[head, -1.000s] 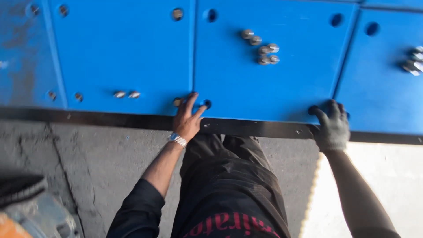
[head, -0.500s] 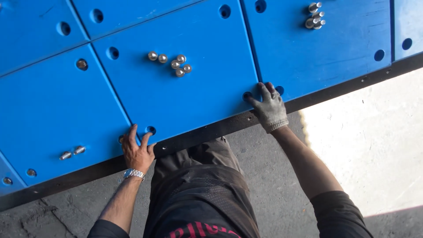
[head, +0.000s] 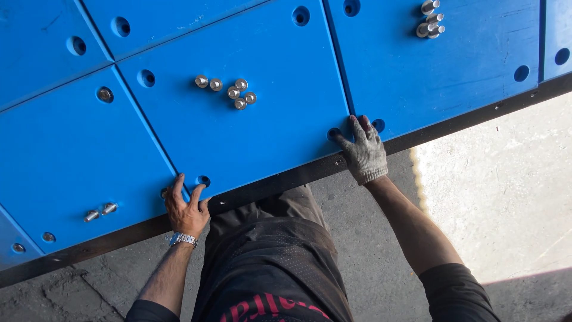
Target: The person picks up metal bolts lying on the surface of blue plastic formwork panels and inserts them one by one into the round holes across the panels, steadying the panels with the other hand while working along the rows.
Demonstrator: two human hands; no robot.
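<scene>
While both hands press flat and open on the near corners of the middle blue panel (head: 238, 119), the bare left hand (head: 186, 209) and gloved right hand (head: 364, 152) steady it on the black frame (head: 286, 179), with loose bolts (head: 229, 90) lying on top.

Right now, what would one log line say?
left hand: bare, on square blue plastic panel near edge | right hand: gloved, same edge | loose silver bolts: mid-panel

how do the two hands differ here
The left hand is bare with a metal wristwatch; the right hand wears a grey knit glove. The left sits at the blue panel's lower left corner, the right at its lower right corner. Both lie with fingers spread on the panel edge, beside corner holes.
</scene>
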